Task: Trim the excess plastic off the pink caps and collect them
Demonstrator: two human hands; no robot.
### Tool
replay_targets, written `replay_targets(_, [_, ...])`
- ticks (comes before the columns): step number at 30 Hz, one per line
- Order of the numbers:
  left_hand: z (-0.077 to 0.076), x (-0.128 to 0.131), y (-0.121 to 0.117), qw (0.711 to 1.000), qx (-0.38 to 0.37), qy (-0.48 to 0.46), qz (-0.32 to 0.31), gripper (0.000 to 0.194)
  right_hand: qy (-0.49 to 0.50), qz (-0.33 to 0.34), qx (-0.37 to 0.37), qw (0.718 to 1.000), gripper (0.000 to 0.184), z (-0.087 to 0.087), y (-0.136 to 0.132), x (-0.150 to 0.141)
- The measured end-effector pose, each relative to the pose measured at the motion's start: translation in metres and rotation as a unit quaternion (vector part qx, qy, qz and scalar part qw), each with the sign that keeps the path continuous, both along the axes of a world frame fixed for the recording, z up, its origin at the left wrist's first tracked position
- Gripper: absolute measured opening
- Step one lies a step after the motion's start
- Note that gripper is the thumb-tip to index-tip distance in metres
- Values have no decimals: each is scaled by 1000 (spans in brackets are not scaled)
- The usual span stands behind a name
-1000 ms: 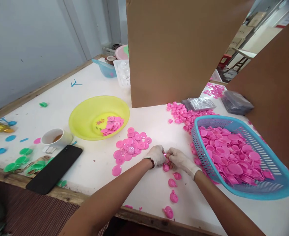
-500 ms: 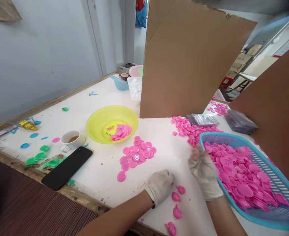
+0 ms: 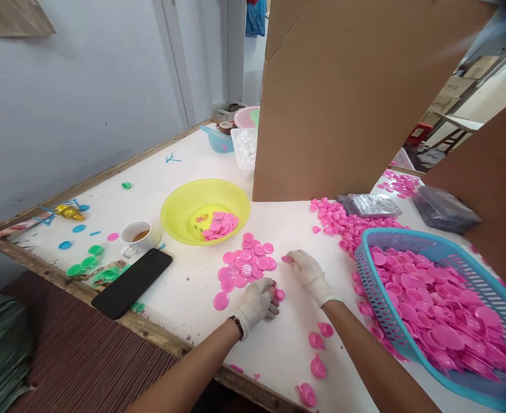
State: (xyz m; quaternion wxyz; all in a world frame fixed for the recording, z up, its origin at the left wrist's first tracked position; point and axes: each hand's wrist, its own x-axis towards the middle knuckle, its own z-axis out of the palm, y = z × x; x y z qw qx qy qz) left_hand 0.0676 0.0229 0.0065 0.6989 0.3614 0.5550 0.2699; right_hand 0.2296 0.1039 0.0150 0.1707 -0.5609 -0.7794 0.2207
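Observation:
My left hand (image 3: 256, 305), in a whitish glove, is closed around a small pink plastic piece (image 3: 279, 295) that pokes out by the thumb and fingers. Across from it, my gloved right hand (image 3: 309, 275) pinches a flat pink disc (image 3: 286, 259) at its fingertips. Just left of both hands lies a loose patch of pink discs (image 3: 246, 268), overlapping on the white table. Several pink pieces shaped like little teapots (image 3: 318, 366) stand in a rough row below the right hand.
A blue basket (image 3: 367, 269) full of pink pieces stands on the right, beside a pink heap (image 3: 342, 221). Behind rises a cardboard sheet (image 3: 321, 103). Leftward are a yellow bowl (image 3: 175, 209) holding discs, a cup (image 3: 137, 244) of brown liquid and a black phone (image 3: 132, 284).
My right hand has come left from beside the basket and now has a pink disc at its fingertips. The left hand has turned, showing the pink piece. The view has shifted slightly.

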Motion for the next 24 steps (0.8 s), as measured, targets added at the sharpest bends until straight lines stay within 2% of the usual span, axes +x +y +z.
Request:
replay_targets(1, [0, 0, 1, 1000, -1, -19, 6, 23, 29, -17, -31, 999, 21, 2, -8, 5])
replay_targets(3, [0, 0, 2, 999, 2, -48, 6, 18, 110, -43, -143, 983, 17, 4, -25, 10])
replay_targets(5, [2, 0, 4, 998, 3, -59, 0, 15, 187, -52, -262, 945, 12, 1, -43, 8])
replay_targets(7, [2, 1, 6, 999, -3, -42, -3, 12, 230, -54, -324, 916, 9, -5, -55, 2])
replay_targets(10, [2, 3, 10, 1000, -12, -9, -8, 13, 271, -69, -364, 888, 13, -15, -63, -6])
replay_targets(13, [-3, 3, 15, 999, -23, 11, -30, 20, 296, -75, -405, 861, 25, -18, -63, -5])
replay_targets(16, [-7, 4, 22, 997, -25, 42, -66, 24, 304, -67, -456, 834, 34, -13, -55, -1])
replay_targets(19, [-8, 4, 30, 992, -30, 83, -94, 22, 275, -67, -510, 813, 35, -6, -42, -2])
replay_targets(21, [-6, 5, 33, 986, -35, 108, -119, 20, 249, -70, -531, 807, 32, -3, -35, -4])
replay_targets(24, [-4, 5, 32, 984, -30, 117, -128, 20, 238, -67, -520, 817, 28, -4, -34, -6])
